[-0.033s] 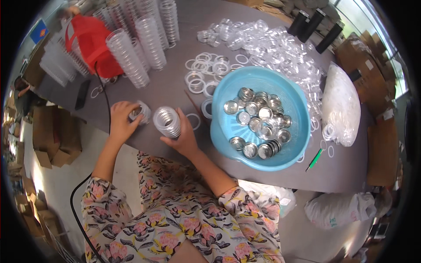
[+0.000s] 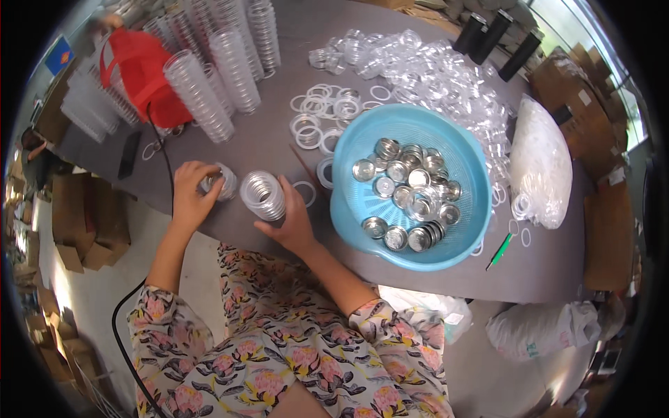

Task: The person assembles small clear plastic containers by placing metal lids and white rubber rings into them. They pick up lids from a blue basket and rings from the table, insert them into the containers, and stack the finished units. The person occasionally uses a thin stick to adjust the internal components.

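Observation:
My left hand [image 2: 197,187] is closed with thumb and fingertips on a small clear round plastic case [image 2: 227,182], and part of the case is hidden behind the fingers. Just to its right, my right hand [image 2: 294,219] wraps around the side of a short stack of clear plastic rings [image 2: 263,197], seen from above with a shiny round opening. Right of that hand lies a single white ring [image 2: 304,194]. A blue plastic colander [image 2: 341,216] farther right holds many silver metal lids [image 2: 419,179].
Tall stacks of clear cups [image 2: 200,97] and a red bag [image 2: 143,76] stand at the far left. White rings [image 2: 306,132] and a heap of clear plastic pieces [image 2: 432,70] lie behind the colander. At right are a plastic bag [image 2: 542,167] and a green pen [image 2: 500,251].
The whole view has shifted slightly. Both hands keep the same grip on the clear case and the ring stack.

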